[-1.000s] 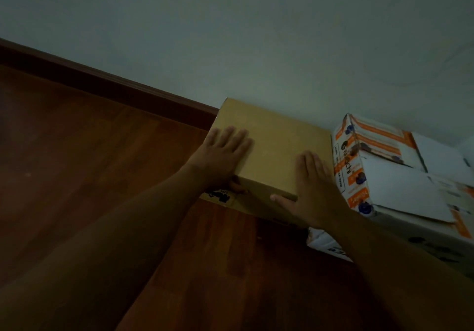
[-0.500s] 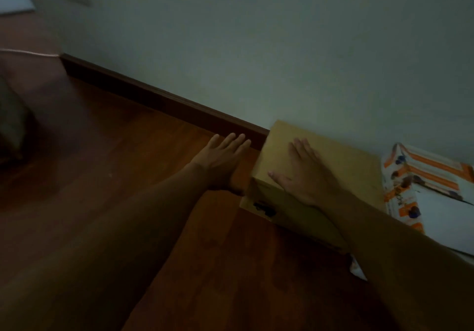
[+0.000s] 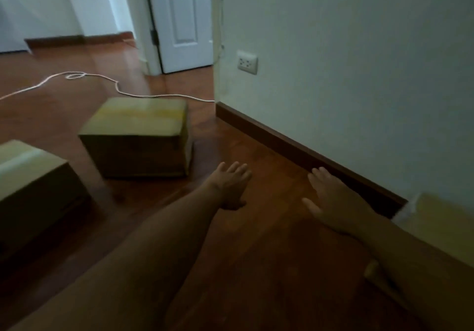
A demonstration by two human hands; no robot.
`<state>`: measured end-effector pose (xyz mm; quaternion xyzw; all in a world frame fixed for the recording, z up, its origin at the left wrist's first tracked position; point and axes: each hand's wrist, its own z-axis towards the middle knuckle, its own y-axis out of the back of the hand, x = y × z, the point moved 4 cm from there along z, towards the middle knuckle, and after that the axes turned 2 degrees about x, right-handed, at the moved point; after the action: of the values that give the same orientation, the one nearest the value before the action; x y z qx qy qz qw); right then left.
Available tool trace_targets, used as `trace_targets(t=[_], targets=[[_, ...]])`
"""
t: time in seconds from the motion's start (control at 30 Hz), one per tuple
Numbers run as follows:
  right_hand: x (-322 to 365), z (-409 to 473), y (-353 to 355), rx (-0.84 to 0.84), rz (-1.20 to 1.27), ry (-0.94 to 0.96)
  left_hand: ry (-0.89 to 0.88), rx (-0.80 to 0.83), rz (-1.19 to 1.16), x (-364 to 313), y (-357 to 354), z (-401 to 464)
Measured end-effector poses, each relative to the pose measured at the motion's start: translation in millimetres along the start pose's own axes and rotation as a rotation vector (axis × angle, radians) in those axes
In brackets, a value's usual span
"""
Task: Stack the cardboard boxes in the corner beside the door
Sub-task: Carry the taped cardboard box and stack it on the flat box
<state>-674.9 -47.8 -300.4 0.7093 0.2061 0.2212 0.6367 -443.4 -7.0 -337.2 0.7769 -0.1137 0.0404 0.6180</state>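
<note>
My left hand (image 3: 230,184) and my right hand (image 3: 336,202) are both stretched out over the wooden floor, fingers spread, holding nothing. A taped brown cardboard box (image 3: 138,135) stands on the floor ahead and to the left of my left hand. Another cardboard box (image 3: 30,189) sits at the left edge, closer to me. The flat cardboard box (image 3: 441,223) against the wall shows at the right edge, behind my right forearm.
The pale wall (image 3: 359,74) with a dark baseboard (image 3: 295,146) runs along the right and carries a white socket (image 3: 247,62). A white door (image 3: 182,20) stands at the back. A white cord (image 3: 102,79) trails across the floor.
My view has swung left, away from the box by the wall. Both hands have come off that box and now hover over bare floor. The two other boxes have come into sight.
</note>
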Motion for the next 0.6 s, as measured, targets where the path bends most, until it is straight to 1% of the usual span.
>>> trace_targets(t=[0.1, 0.17, 0.27, 0.37, 0.5, 0.6], targets=[[45.4, 27.3, 7.5, -0.08, 0.08, 0.02, 0.052, -0.004, -0.025, 35.9, -5.4, -22.2], [76.8, 42.3, 1.0, -0.089, 0.091, 0.054, 0.085, -0.006, -0.034, 59.7, -8.2, -41.3], [126.1, 61.8, -9.9, -0.071, 0.076, 0.148, 0.161, -0.003, -0.032, 98.6, -18.2, -75.2], [175.6, 75.5, -16.1, -0.023, 0.089, 0.239, 0.249, -0.001, -0.084, 133.4, -35.8, -114.4], [226.4, 83.5, -13.9, 0.065, 0.053, 0.314, 0.373, 0.077, -0.15, 167.9, -60.4, -158.8], [260.4, 90.8, 9.8, 0.064, 0.045, 0.361, 0.429, 0.018, -0.22, 189.0, -55.3, -177.0]])
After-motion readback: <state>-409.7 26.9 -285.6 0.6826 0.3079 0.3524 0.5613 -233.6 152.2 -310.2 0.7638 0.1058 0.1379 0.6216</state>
